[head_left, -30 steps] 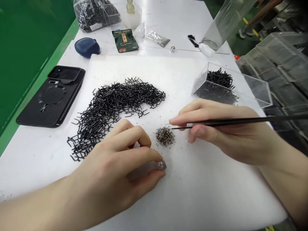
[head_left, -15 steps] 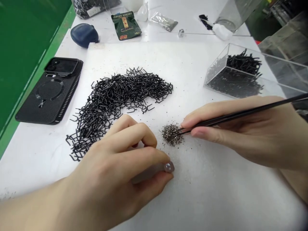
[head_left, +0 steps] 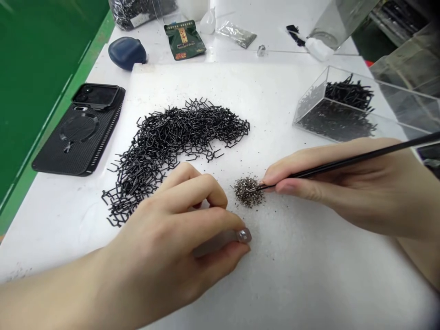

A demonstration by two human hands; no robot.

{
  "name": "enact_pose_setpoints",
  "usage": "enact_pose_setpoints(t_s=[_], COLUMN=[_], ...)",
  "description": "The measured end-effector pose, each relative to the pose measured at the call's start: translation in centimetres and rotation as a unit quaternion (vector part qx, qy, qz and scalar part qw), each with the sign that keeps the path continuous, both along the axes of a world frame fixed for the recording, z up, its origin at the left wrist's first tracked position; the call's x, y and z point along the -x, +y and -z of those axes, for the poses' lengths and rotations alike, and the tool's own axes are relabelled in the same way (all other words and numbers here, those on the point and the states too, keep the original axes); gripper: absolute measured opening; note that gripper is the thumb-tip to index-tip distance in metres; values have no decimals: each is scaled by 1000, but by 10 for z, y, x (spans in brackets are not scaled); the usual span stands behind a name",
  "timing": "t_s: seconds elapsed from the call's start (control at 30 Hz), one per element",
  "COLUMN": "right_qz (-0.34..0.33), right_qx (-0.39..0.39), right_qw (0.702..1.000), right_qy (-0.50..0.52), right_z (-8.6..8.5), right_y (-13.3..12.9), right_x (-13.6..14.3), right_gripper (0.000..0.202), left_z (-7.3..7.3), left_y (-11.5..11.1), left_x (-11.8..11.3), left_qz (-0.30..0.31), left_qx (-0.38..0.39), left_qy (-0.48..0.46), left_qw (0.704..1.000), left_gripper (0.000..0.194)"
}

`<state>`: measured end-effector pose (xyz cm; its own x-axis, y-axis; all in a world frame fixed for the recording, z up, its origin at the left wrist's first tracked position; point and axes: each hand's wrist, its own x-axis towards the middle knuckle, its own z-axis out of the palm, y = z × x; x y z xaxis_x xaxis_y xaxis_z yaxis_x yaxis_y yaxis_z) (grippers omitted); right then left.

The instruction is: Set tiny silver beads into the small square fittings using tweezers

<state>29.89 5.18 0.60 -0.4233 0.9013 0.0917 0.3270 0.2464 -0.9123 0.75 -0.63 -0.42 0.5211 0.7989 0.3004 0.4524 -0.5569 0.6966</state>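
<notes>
Black tweezers [head_left: 347, 162] lie in the closed grip of my right hand [head_left: 360, 192]. Their tips, close together, touch a small heap of tiny shiny metallic bits [head_left: 248, 192] on the white surface. My left hand [head_left: 172, 233] is closed, pinching a small translucent greyish piece [head_left: 244, 235] between thumb and index finger just below the heap. Most of that piece is hidden by the fingers, so its kind does not show. Behind my left hand spreads a curved pile of thin bent black pieces [head_left: 182, 130]. Whether the tweezers hold a bit is too small to tell.
A clear box [head_left: 311, 98] with black pieces in it stands at the right. A black-cased phone [head_left: 79, 133] lies at the left. Along the back are a dark blue rounded object [head_left: 127, 52], a green packet [head_left: 185, 40] and a clear bag [head_left: 237, 34].
The tweezer tips were slightly apart on the heap and are now closer together. The whole view has shifted a little; my left hand keeps its pinch on the translucent piece.
</notes>
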Motion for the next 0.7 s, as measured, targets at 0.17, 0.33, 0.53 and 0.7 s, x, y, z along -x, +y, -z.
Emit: enact_pose_setpoints(t_s=[0.17, 0.33, 0.53, 0.7], right_qz=[-4, -18, -107, -114], right_qx=[-12, -25, 40, 15], right_qw=[1000, 1000, 993, 993], right_qy=[-6, -1, 12, 20], right_z=[5, 5, -6, -3], right_y=[1, -2, -10, -15], right_x=[-6, -9, -1, 2], right_gripper=[15, 13, 8, 14], left_z=[0, 0, -4, -8], left_y=[0, 2, 5, 2], left_x=[-2, -3, -4, -2], left_qz=[-11, -18, -18, -13], left_qx=[-25, -31, -11, -29], left_qy=[-7, 15, 43, 42], left_qw=[1000, 999, 999, 999], left_gripper=[16, 12, 15, 15])
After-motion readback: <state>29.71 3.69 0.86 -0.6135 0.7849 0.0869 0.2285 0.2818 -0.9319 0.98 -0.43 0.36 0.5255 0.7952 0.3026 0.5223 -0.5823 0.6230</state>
